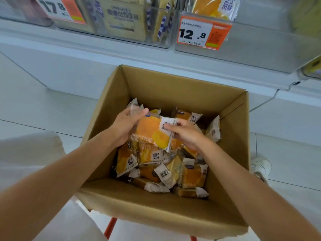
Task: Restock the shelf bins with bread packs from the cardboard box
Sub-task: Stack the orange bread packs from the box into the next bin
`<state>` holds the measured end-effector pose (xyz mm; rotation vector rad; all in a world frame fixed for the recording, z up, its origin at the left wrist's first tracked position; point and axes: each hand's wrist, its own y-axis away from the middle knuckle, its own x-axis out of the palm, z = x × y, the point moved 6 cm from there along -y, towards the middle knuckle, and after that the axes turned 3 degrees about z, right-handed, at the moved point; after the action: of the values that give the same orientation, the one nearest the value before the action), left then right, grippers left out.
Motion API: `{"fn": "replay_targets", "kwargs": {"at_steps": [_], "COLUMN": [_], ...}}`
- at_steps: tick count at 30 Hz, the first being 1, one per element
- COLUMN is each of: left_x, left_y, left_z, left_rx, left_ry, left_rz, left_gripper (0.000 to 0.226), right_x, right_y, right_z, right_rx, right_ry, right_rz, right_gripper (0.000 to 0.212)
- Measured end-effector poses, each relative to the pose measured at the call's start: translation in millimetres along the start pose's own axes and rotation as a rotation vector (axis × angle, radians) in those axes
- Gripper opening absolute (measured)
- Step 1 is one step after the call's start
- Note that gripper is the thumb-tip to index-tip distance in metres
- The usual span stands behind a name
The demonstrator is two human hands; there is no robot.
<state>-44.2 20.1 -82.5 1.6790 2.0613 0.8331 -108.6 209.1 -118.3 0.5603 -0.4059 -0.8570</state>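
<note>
An open cardboard box (173, 87) sits below me, holding several orange-and-white bread packs (152, 155). Both hands are inside the box, holding one orange bread pack (151, 131) just above the pile. My left hand (125, 126) grips its left end. My right hand (187, 134) holds its white right end with the fingers curled over the edge. Above, a clear shelf bin (251, 49) with a 12.8 price tag (203, 33) holds a matching orange pack (215, 7) at its left end.
A second clear bin (121, 23) to the left holds beige bread packs behind a 17.8 tag. The white shelf ledge runs across above the box. An orange frame (110, 227) shows under the box. My light trouser leg is at lower left, a white shoe (260, 167) at right.
</note>
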Motion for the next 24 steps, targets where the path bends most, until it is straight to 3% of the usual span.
{"fn": "replay_targets", "kwargs": {"at_steps": [2,4,8,11,12,16,20,24], "left_x": [-5.3,-17.3,-36.1,-40.9,-40.9,-39.7,-36.8,-38.6], "left_y": [0.7,0.0,-0.7,-1.0,-0.4,0.7,1.9,8.8], "left_z": [17.6,27.7,31.0,31.2,30.6,26.7,11.1,-32.9], "left_rx": [-0.13,-0.165,-0.116,-0.071,-0.061,-0.029,0.059,0.277], "left_ry": [-0.013,-0.049,-0.019,0.008,0.015,0.039,-0.042,-0.244], "left_rz": [0.04,-0.047,-0.213,-0.23,-0.229,-0.231,-0.183,-0.296], "left_gripper": [0.057,0.039,0.015,0.014,0.014,0.021,0.017,0.018], "right_x": [11.7,15.1,27.5,38.8,41.0,46.0,50.5,4.5], "right_y": [-0.5,-5.3,-29.4,-48.2,-49.3,-52.1,-43.7,-8.9], "right_z": [-17.0,-40.8,-102.1,-115.4,-112.1,-116.1,-105.5,-31.2], "right_rx": [0.041,0.121,0.344,0.32,0.322,0.408,0.384,0.145], "right_ry": [-0.182,-0.256,0.137,0.244,0.265,0.372,0.316,0.531], "right_rz": [0.059,0.066,0.013,-0.119,-0.16,-0.13,-0.075,-0.075], "right_gripper": [0.034,0.048,0.066,0.105,0.109,0.062,0.062,0.049]}}
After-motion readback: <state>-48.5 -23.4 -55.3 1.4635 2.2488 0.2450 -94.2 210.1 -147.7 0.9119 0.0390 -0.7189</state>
